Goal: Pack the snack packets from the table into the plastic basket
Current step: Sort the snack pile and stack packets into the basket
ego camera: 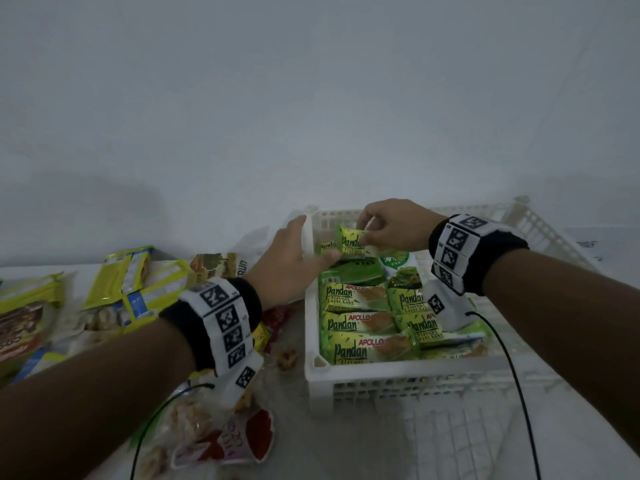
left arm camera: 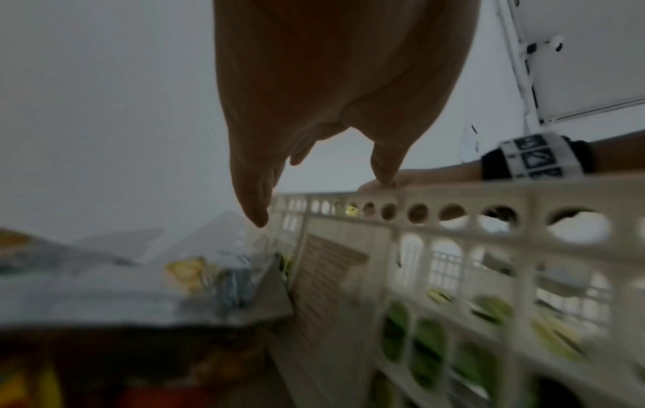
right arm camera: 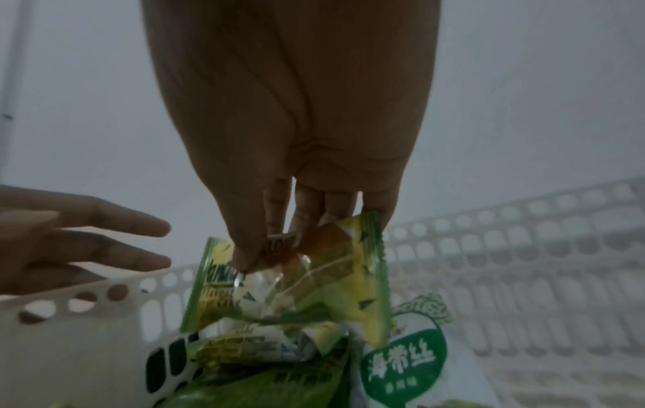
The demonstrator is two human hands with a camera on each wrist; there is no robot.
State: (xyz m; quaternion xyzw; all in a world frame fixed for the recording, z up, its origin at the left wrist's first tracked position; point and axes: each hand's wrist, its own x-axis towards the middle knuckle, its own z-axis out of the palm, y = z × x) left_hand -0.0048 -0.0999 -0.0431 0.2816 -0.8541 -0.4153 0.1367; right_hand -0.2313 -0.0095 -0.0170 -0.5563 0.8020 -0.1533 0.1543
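While your right hand (ego camera: 391, 226) pinches a green "Pandan" packet (ego camera: 355, 242) over the white basket (ego camera: 381, 379), your left hand (ego camera: 294, 258) rests straight-fingered on its rim. Below lie "APOLLO Pandan Flavour Layer Cake" packets (ego camera: 356, 297).

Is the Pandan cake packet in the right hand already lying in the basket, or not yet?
Not yet lying: the right hand pinches the Pandan packet upright above the packets inside the basket.

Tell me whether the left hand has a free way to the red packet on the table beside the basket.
Probably yes. The left hand is open and holds nothing; the red packet lies uncovered just under its wrist, outside the basket.
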